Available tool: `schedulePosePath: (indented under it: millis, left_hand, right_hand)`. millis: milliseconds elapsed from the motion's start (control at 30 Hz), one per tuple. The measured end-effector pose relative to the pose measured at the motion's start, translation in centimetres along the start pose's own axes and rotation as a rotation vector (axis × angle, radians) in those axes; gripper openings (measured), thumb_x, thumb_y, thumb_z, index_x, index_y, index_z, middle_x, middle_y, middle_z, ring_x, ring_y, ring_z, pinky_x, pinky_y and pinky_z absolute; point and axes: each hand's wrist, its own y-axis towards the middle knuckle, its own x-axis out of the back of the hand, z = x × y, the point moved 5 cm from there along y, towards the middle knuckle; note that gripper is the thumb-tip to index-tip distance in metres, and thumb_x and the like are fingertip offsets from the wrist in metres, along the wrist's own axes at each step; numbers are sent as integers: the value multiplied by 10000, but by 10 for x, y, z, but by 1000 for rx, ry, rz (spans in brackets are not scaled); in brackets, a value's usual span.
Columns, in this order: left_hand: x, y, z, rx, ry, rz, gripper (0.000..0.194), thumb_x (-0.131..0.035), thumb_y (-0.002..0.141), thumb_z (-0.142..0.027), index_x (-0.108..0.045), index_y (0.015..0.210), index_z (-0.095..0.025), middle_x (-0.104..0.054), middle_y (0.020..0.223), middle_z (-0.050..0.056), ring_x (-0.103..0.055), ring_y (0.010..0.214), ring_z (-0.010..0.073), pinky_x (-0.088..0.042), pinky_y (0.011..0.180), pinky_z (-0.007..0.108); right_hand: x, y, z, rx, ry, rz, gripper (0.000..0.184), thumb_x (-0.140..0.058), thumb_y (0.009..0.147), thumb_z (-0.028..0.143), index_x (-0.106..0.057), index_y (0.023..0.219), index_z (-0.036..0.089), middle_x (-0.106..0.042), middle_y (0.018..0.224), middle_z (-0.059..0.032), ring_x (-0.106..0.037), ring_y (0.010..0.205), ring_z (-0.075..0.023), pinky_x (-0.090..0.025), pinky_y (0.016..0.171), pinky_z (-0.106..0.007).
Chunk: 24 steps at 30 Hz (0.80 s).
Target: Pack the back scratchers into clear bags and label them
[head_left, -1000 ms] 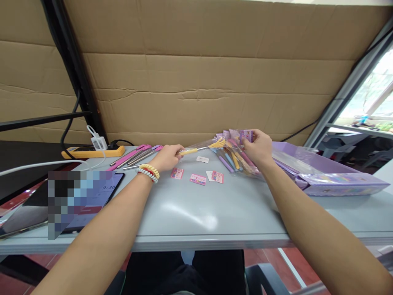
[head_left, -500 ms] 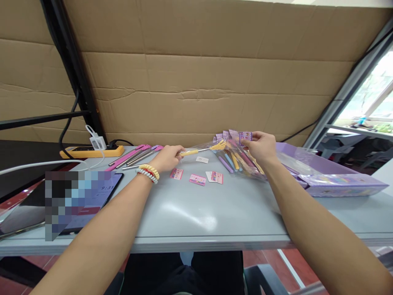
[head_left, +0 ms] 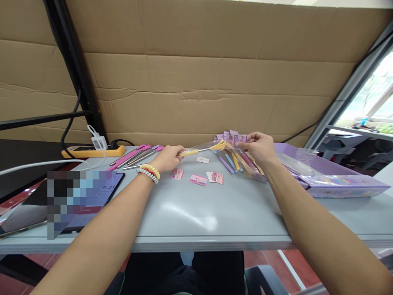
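My left hand (head_left: 168,158) is closed on the yellow handle of what looks like a back scratcher (head_left: 190,153), its hand-shaped yellow head pointing right. Clear plastic film stretches along it. Purple card labels (head_left: 241,138) stand above a heap of plastic-wrapped scratchers (head_left: 227,162) with purple, blue, yellow and pink handles. My right hand (head_left: 260,146) pinches one of these labels at its right side. On the table in front lie a pink card (head_left: 177,174), a second pink card (head_left: 198,180), overlapping cards (head_left: 216,177) and a white slip (head_left: 203,159).
Unwrapped pink and silver scratchers (head_left: 135,155) lie behind my left hand. A yellow power strip (head_left: 92,151) with chargers and a phone (head_left: 107,196) are at the left. The purple box (head_left: 344,185) stands open at the right. A cardboard wall (head_left: 190,73) closes the back.
My right hand has shifted slightly, and the purple label at its fingertips has turned and moved a little left and down. My left hand keeps its hold on the yellow handle.
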Motion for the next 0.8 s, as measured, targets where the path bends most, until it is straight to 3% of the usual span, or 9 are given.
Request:
schedulePosePath:
  millis: [133, 300, 467, 800]
  left_hand:
    - [1, -1, 0, 8, 4, 5, 294, -454, 771, -156, -636, 1000, -186, -665, 761, 8, -558, 659, 151, -367, 575, 248]
    - [3, -1, 1, 29, -8, 0, 296, -454, 777, -157, -633, 1011, -183, -678, 786, 16, -569, 675, 151, -379, 587, 244]
    - [3, 0, 3, 51, 10, -5, 307, -466, 786, -176, -632, 1044, -175, -682, 789, 24, -570, 685, 154, -383, 596, 247]
    - [2, 0, 3, 47, 40, 5, 318, -464, 784, -175, -644, 1047, -177, -681, 788, 21, -568, 685, 153, -380, 593, 247]
  right_hand:
    - [-5, -8, 5, -29, -19, 108, 403, -865, 357, 255, -574, 623, 169, -580, 552, 24, -530, 500, -116, -456, 439, -247]
    - [-13, -13, 7, -33, 45, 266, 360, -780, 569, 329, -674, 881, 185, -684, 829, -32, -634, 738, -173, -541, 552, -261]
    - [-15, -4, -1, -56, 212, 279, 233, -701, 624, 283, -681, 834, 184, -690, 817, -32, -645, 730, -173, -569, 586, -285]
    - [-14, -3, -10, -74, 123, 251, 135, -679, 646, 147, -678, 779, 171, -697, 738, -35, -665, 688, -187, -600, 695, -353]
